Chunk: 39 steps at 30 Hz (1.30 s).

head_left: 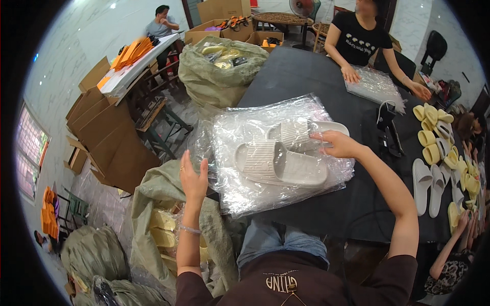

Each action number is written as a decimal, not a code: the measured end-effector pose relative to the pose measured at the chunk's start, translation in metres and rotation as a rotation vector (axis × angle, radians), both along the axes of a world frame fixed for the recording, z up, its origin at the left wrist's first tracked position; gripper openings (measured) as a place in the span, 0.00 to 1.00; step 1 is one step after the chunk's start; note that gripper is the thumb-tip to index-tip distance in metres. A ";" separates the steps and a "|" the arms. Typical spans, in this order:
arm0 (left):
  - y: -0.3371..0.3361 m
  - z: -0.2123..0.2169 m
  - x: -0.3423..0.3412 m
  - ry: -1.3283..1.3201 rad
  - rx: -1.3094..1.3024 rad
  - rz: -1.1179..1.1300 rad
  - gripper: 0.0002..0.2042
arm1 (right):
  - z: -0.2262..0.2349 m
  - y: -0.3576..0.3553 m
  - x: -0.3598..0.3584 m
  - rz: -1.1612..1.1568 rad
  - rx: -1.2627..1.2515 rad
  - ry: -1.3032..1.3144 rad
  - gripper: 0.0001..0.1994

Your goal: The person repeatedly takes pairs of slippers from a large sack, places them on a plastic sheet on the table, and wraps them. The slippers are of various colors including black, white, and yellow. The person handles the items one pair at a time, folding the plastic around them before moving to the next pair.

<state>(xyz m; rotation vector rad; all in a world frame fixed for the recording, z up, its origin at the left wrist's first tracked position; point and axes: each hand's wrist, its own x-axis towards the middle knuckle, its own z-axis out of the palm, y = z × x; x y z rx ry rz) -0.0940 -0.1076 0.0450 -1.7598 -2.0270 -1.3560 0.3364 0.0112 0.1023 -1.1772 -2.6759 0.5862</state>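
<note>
A pair of pale grey-white slippers with ribbed straps lies on a stack of clear plastic bags (229,196) on the dark table. The near slipper (301,168) lies flat with its toe to the left. My right hand (339,144) reaches over the far slipper (296,133), its fingers closed at the strap's edge; clear film around them partly blurs the contact. Just off the stack's left edge, my left hand (194,176) is raised, fingers up and thumb apart, with nothing visible in it. Loose clear film (201,140) hangs beside it.
Green sacks of wrapped slippers (148,204) (219,66) stand left and beyond the table (286,69). A black stand (388,130) and rows of yellow and white slippers (422,186) are right. Opposite, a person (365,46) handles plastic bags (375,86). Cardboard (120,148) leans at left.
</note>
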 end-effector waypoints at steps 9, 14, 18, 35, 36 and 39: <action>-0.022 0.024 -0.014 -1.152 -0.355 -0.407 0.20 | -0.042 0.007 -0.046 -0.070 0.112 -0.212 0.49; -0.058 -0.019 -0.017 -1.536 -0.397 -0.494 0.24 | -0.035 0.008 -0.084 -0.126 -0.007 -0.010 0.44; -0.086 -0.027 -0.018 -1.260 -0.537 -0.528 0.20 | -0.041 0.009 -0.092 -0.104 -0.046 0.160 0.33; -0.063 -0.018 0.006 -0.888 -0.607 -0.739 0.10 | -0.054 0.009 -0.136 -0.063 0.047 -0.073 0.33; -0.063 -0.020 0.004 -0.879 -0.609 -0.733 0.11 | -0.052 0.007 -0.140 -0.077 0.012 -0.020 0.33; -0.068 -0.021 0.001 -0.819 -0.554 -0.709 0.11 | -0.029 0.002 -0.140 -0.089 -0.016 0.015 0.27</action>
